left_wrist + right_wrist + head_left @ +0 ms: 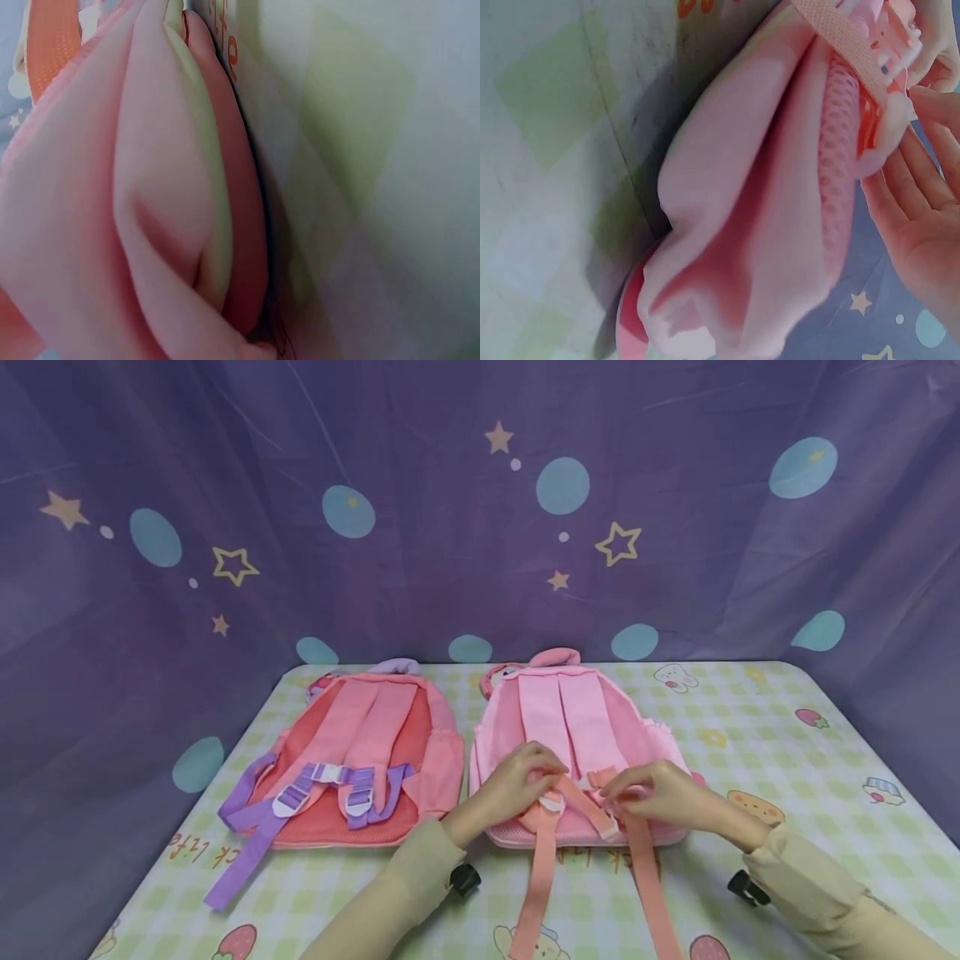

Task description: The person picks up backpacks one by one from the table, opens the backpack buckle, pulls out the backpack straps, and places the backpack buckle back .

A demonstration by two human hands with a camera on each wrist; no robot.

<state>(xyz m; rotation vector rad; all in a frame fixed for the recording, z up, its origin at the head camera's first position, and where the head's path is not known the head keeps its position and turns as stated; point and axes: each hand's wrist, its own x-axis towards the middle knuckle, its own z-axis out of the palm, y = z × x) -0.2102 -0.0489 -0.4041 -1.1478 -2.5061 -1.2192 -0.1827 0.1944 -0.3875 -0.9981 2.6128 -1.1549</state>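
Observation:
A pink backpack [502,727] lies on its front, its shoulder straps facing up. Over its lower part, my left hand [517,781] pinches a short orange chest strap [588,807], which slants down to a pale buckle end [609,832]. My right hand [663,793] is at the other side, thumb and fingertips on the orange strap by the right adjuster. The right wrist view shows that hand [922,217] from the palm side, beside the white plastic buckle parts [892,124]. In the left wrist view the backpack's side [165,150] hides the left hand.
A coral backpack [442,768] with buckled purple straps [243,860] lies to the left. Two orange strap tails [542,881] hang toward the front of the checkered tablecloth [787,760]. A purple patterned curtain [450,560] stands behind.

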